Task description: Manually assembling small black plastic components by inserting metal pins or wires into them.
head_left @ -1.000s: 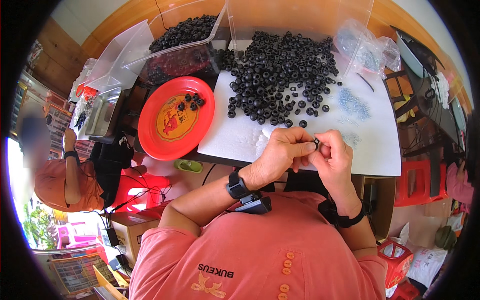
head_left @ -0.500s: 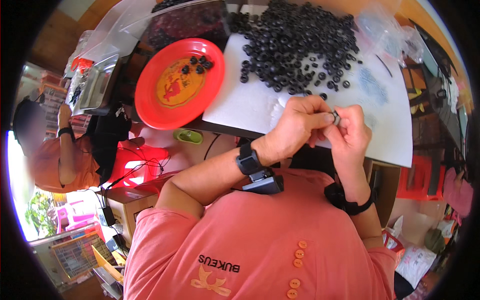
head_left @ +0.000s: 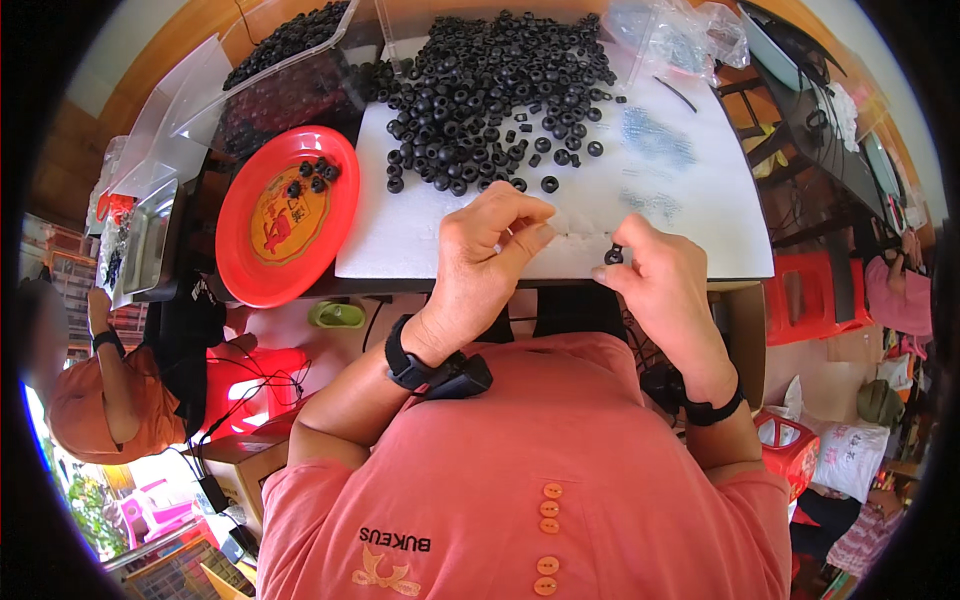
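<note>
My right hand (head_left: pixel 662 290) pinches a small black ring-shaped part (head_left: pixel 614 255) between thumb and forefinger, over the near edge of the white foam sheet (head_left: pixel 720 225). To its left, my left hand (head_left: pixel 480 265) is apart from it, thumb and forefinger bent toward each other with a small gap between the tips. Nothing shows between those tips; its other fingers curl underneath, partly hidden. Beyond both hands lies a heap of black ring-shaped parts (head_left: pixel 490 90). One loose black ring (head_left: pixel 549 184) lies just past my left fingertips.
A red plate (head_left: pixel 340 225) with several black pieces (head_left: pixel 318 178) stands left of the sheet. Behind it is a clear bin (head_left: pixel 290 100) full of dark parts. Clear plastic bags (head_left: pixel 690 35) lie at the back right. Another person (head_left: pixel 110 400) sits at far left.
My hands have come apart, the left one moving leftward. The black part, between both hands before, is now in my right hand alone. The whole view has shifted.
</note>
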`<act>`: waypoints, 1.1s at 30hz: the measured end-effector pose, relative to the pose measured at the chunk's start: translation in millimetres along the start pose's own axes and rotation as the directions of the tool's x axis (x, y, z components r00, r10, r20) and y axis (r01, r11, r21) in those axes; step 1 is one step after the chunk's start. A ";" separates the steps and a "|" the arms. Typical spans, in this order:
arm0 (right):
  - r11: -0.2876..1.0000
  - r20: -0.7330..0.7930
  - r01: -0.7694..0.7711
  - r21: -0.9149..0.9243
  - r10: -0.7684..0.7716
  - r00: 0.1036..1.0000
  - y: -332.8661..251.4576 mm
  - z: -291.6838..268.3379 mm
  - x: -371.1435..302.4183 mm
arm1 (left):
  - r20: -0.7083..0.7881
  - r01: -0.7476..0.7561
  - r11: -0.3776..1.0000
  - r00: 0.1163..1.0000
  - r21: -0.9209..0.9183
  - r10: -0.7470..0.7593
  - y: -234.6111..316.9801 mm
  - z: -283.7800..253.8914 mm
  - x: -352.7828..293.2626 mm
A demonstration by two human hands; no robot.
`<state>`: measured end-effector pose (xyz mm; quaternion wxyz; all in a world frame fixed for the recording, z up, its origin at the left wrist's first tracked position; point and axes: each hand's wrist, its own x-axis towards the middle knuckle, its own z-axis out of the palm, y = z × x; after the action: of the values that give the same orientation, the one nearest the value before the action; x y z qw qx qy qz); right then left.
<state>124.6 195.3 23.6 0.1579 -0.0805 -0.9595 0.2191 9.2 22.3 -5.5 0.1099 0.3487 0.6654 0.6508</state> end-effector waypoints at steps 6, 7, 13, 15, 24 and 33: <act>0.987 0.069 0.040 -0.154 -0.030 0.997 2.2 6.1 4.3 | 0.196 -0.431 0.854 0.901 0.292 0.388 -4.7 21.0 4.0; 0.988 0.057 0.061 -0.140 -0.054 0.997 3.4 5.5 5.6 | 0.208 -0.413 0.877 0.906 0.246 0.369 -2.9 27.6 4.4; 0.995 0.147 -0.055 -0.086 0.067 0.987 11.0 2.3 13.2 | 0.327 -0.486 0.792 0.865 0.369 0.379 -7.4 38.0 5.8; 0.994 0.164 -0.107 0.005 0.105 0.981 11.8 -2.1 15.3 | 0.346 -0.483 0.797 0.864 0.361 0.367 -6.3 36.7 8.9; 0.932 0.250 -0.224 0.286 0.153 0.956 24.6 -8.9 14.4 | 0.325 -0.472 0.803 0.872 0.363 0.366 -8.3 44.3 16.9; 0.973 0.158 -0.216 0.076 0.202 0.967 21.0 -13.7 12.0 | 0.254 -0.436 0.809 0.898 0.394 0.360 -11.0 53.5 21.3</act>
<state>119.7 222.1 29.2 0.0654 -0.1571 -0.9435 0.2842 22.2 78.4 -16.2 -0.0558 0.5497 0.6954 0.4594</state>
